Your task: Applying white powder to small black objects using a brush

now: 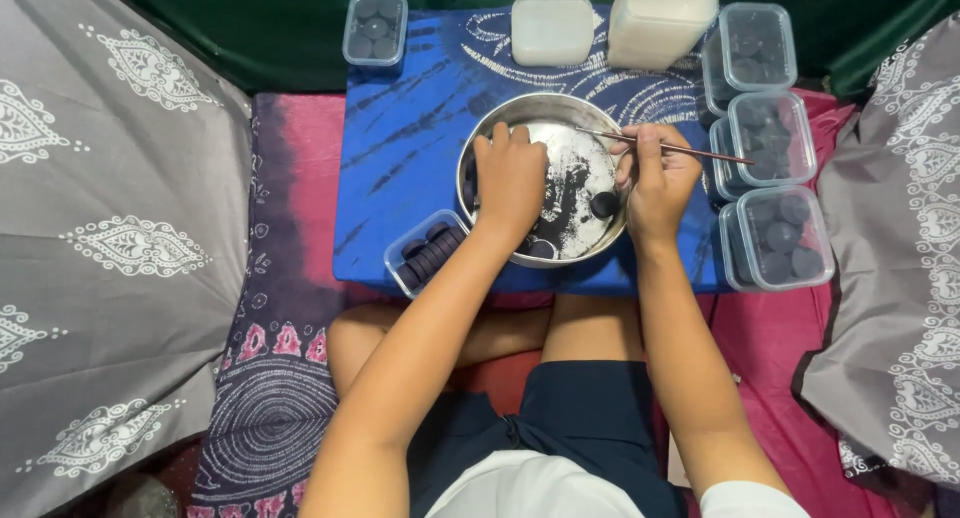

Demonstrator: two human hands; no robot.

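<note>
Blue cloth (400, 168) at centre: left hand (510, 178) palm-down in steel bowl (520, 113), fingers curled, perhaps on dark discs (603, 205); right hand (655, 183) pinches thin stick (700, 152).

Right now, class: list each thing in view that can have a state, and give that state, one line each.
Metal bowl: upright, holds dark discs.
Open tub: lidless, discs stacked on edge.
Right-side tubs: lidded, filled.
Far tub: lidded.
Left hand: reaching into the bowl.
Right hand: gripping a thin stick.
</note>
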